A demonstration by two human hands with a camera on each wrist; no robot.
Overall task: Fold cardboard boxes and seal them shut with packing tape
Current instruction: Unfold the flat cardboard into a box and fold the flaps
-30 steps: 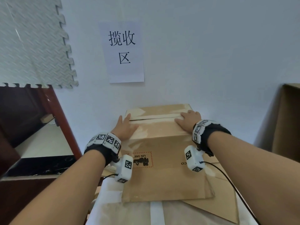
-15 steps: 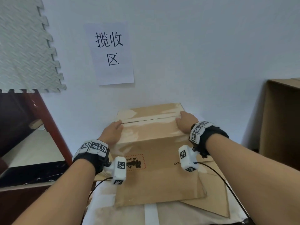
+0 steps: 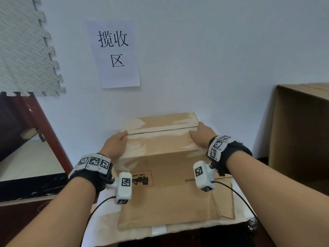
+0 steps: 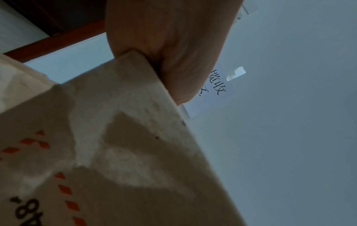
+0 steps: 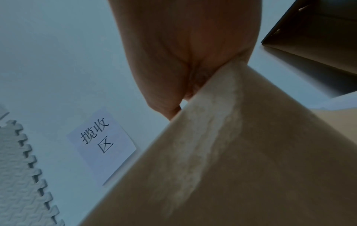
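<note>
A brown cardboard box (image 3: 160, 189) stands on the white-covered table (image 3: 106, 229), its top flaps down and meeting at a dark seam (image 3: 163, 130). The front face carries a red-dashed "UN 348" label (image 3: 142, 178). My left hand (image 3: 115, 143) grips the top left edge, thumb on the top, fingers hidden over the side. In the left wrist view the box corner (image 4: 135, 64) pushes into the palm of my left hand (image 4: 170, 50). My right hand (image 3: 201, 135) rests flat on the near flap by the right edge. The right wrist view shows the box edge (image 5: 212, 94) under my right hand (image 5: 183, 58).
A flat cardboard sheet (image 3: 226, 198) lies under the box and sticks out to the right. A large open carton (image 3: 299, 139) stands at the right. Dark red wooden furniture (image 3: 35, 125) is on the left. A paper sign (image 3: 115, 54) and a foam mat (image 3: 23, 45) hang on the wall.
My left hand has slid from lying on the top flap out to the box's left edge. The right hand stays on the right end of the flap.
</note>
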